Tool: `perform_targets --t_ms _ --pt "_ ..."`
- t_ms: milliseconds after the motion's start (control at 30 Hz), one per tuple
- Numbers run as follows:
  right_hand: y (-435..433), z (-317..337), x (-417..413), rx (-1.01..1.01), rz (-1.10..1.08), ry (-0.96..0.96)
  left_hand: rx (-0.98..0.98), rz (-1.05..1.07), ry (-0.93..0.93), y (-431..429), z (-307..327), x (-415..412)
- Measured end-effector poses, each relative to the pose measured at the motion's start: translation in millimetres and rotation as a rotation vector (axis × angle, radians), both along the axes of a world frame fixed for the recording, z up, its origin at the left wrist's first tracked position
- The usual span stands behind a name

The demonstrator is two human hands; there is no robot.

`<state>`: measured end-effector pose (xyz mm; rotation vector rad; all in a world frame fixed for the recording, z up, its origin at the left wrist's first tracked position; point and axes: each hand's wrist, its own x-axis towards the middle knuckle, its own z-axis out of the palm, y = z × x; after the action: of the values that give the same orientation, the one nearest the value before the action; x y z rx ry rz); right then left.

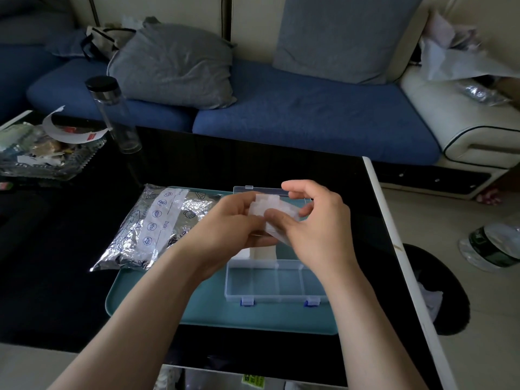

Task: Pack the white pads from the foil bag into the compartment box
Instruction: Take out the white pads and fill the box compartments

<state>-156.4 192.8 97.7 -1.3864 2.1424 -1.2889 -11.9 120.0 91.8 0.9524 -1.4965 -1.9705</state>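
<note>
L hand (233,223) & R hand (318,220) pinch white pads (267,208) (translucent, stacked) above compartment box (281,280).

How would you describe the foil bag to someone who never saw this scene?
On the black table lies a teal tray. The foil bag lies over its left edge: crinkled silver, with a white strip of blue icons, unlike the clear box.
</note>
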Motion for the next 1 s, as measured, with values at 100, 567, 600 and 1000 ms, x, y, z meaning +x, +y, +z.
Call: perform_targets --t_ms 100,567,600,1000 --pt "1 2 -2 0.091 -0.051 -0.093 0.018 0.137 -0.013 -5 -2 2" --pt "0 11 -8 -0.151 -0.01 -0.423 0.096 0.319 0.026 -7 0 3" --pt "0 11 -4 -0.119 0.061 -0.37 0.105 0.278 0.031 -7 1 2" --pt "-4 -4 2 -0.009 -0.009 0.118 -0.015 0.129 -0.022 -5 -4 1"
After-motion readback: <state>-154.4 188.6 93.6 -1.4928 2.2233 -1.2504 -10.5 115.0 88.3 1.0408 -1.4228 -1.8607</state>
